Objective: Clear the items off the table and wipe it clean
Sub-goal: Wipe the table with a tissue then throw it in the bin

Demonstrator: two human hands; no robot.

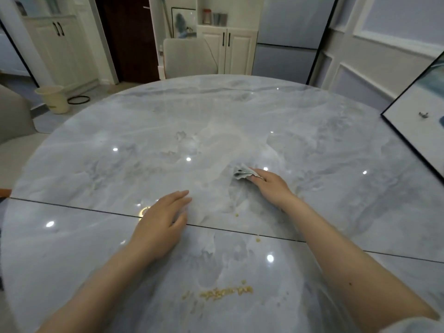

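A small folded grey cloth (243, 174) is pressed onto the middle of the round marble table (336, 145) by the right hand (272, 186), whose fingers are laid over its near edge; whether they curl round it cannot be told. The left hand (159, 227) is laid flat on the tabletop with fingers straight and close together, across a dark seam (72, 205). Yellowish crumbs (225, 292) are scattered near the front edge, well apart from the cloth
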